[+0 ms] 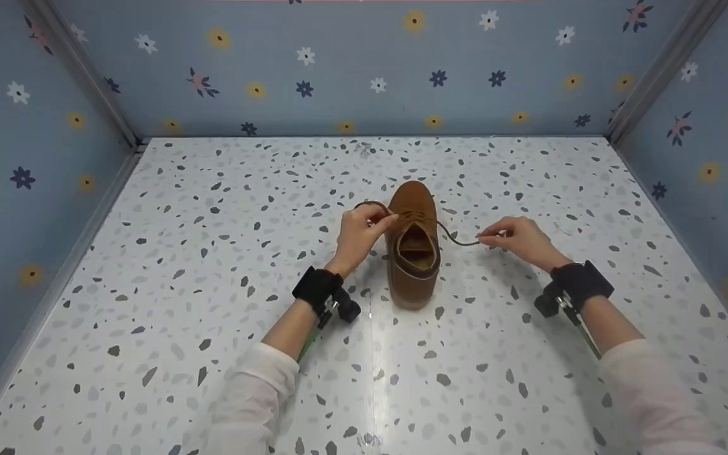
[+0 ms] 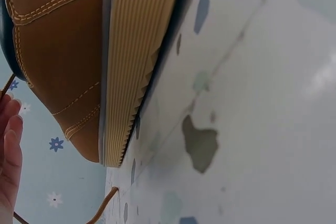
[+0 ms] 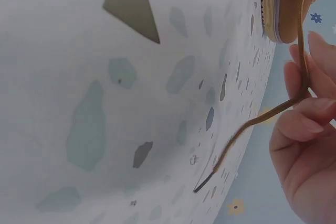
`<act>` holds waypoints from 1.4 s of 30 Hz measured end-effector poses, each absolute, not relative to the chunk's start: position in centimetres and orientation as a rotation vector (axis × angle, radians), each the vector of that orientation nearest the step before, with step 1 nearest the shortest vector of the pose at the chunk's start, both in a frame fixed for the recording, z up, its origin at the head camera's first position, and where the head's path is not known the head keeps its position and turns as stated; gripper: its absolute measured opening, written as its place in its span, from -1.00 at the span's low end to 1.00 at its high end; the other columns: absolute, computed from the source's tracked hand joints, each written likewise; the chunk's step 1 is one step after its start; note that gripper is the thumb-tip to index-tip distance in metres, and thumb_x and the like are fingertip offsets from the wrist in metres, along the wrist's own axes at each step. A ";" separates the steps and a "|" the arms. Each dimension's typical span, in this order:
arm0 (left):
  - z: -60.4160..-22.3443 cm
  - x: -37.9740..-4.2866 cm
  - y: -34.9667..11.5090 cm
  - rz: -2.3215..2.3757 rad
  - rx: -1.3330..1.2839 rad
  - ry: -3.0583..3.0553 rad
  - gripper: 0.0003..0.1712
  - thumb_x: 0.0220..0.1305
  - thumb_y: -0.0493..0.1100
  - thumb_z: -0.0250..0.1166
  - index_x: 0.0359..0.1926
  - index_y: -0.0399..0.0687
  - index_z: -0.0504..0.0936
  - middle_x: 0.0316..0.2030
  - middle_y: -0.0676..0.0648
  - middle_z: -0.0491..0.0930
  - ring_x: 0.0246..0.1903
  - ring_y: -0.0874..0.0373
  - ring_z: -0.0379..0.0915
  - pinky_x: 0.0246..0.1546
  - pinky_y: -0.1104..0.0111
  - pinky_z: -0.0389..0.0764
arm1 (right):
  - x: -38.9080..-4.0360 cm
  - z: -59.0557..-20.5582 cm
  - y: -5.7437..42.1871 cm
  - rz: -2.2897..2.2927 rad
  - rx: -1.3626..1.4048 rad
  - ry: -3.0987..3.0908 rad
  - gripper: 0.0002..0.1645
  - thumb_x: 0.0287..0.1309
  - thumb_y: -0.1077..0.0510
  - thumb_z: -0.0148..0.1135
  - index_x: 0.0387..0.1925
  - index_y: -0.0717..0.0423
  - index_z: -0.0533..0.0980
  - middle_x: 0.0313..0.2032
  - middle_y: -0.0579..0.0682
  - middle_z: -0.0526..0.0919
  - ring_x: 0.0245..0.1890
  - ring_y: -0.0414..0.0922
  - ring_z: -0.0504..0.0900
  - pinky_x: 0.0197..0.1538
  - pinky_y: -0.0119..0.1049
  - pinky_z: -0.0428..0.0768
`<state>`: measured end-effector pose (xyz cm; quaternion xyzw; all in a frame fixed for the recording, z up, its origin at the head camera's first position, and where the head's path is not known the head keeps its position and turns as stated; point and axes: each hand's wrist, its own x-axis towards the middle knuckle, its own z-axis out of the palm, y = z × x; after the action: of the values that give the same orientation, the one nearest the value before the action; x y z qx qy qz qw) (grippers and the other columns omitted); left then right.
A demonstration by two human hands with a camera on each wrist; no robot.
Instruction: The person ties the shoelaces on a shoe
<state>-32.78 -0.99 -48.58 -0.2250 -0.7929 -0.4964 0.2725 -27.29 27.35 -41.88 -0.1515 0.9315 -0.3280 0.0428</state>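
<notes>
A brown lace-up shoe stands upright on the speckled surface, its toe pointing away from me. My left hand is at the shoe's left side and pinches one end of the shoelace close to the eyelets. A loop of that lace curves behind the fingers, and its brown tail shows in the left wrist view. Off to the right of the shoe, my right hand pinches the other lace, which sags between shoe and fingers. In the right wrist view its dark-tipped free end hangs below the fingers.
The white speckled tabletop spreads around the shoe. Blue flower-patterned panels wall in the back, left and right. Each wrist wears a black strap with a camera.
</notes>
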 end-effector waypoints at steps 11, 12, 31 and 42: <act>-45.3 -30.8 -1.2 -1.466 -0.642 -2.178 -0.83 -0.22 -0.04 0.09 -0.65 -0.04 0.45 -0.66 0.07 0.37 -0.63 0.27 0.24 -0.64 0.41 0.24 | -27.0 -41.6 26.0 -1.176 -0.575 2.865 -0.75 -0.27 -0.01 0.02 -0.47 0.01 0.44 -0.50 -0.07 0.41 -0.65 -0.08 0.36 -0.67 -0.34 0.30; -44.9 -30.5 -1.3 -1.470 -0.643 -2.181 -0.83 -0.22 -0.05 0.10 -0.66 -0.05 0.45 -0.66 0.06 0.37 -0.63 0.26 0.24 -0.66 0.39 0.24 | -26.9 -41.7 25.7 -1.209 -0.572 2.842 -0.76 -0.27 -0.01 0.02 -0.48 0.01 0.44 -0.53 -0.04 0.43 -0.62 -0.06 0.36 -0.65 -0.34 0.30; -42.4 -28.9 -1.3 -1.353 -0.710 -2.099 -0.90 -0.21 -0.13 0.12 -0.71 -0.04 0.44 -0.70 0.17 0.34 -0.68 0.39 0.19 -0.67 0.54 0.22 | -26.1 -42.4 20.9 -1.437 -0.480 2.543 -0.49 -0.03 0.11 -0.23 0.01 0.03 -0.06 -0.54 0.21 0.33 -0.74 -0.14 0.21 -0.73 -0.39 0.22; -42.0 -29.0 -1.1 -1.366 -0.694 -2.140 -0.89 -0.21 -0.14 0.12 -0.70 -0.06 0.43 -0.70 0.14 0.33 -0.67 0.39 0.19 -0.66 0.54 0.22 | -33.3 -49.6 22.8 -2.329 -0.267 1.986 -0.56 -0.12 0.02 -0.13 -0.09 -0.08 0.16 -0.20 0.08 0.25 -0.47 -0.03 0.27 -0.60 -0.28 0.28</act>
<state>-29.02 -1.06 -41.95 -0.2553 -0.7869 -0.5022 0.2519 -33.28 22.85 -49.55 -0.0867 0.6460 -0.7576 0.0349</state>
